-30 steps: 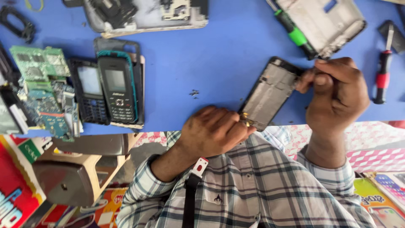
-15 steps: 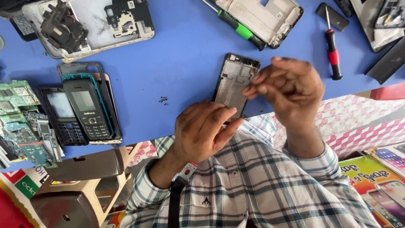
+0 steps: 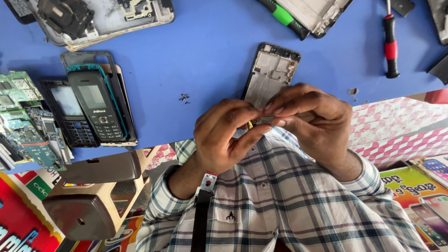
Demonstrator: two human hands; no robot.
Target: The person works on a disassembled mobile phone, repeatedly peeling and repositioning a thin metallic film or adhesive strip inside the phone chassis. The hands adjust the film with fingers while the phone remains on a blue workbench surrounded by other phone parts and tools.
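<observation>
Pinched by both hands, bare phone frame (image 3: 271, 74) shows grey metal.

The near end of the phone frame (image 3: 271, 74) is hidden behind the fingers of the left hand (image 3: 223, 135) and right hand (image 3: 313, 116); a tiny yellowish part pinched there is too small to identify. The top edge crops the green-handled screwdriver (image 3: 284, 17) and the red-handled screwdriver (image 3: 391, 44). The circuit boards (image 3: 21, 121) run off the left edge.
</observation>
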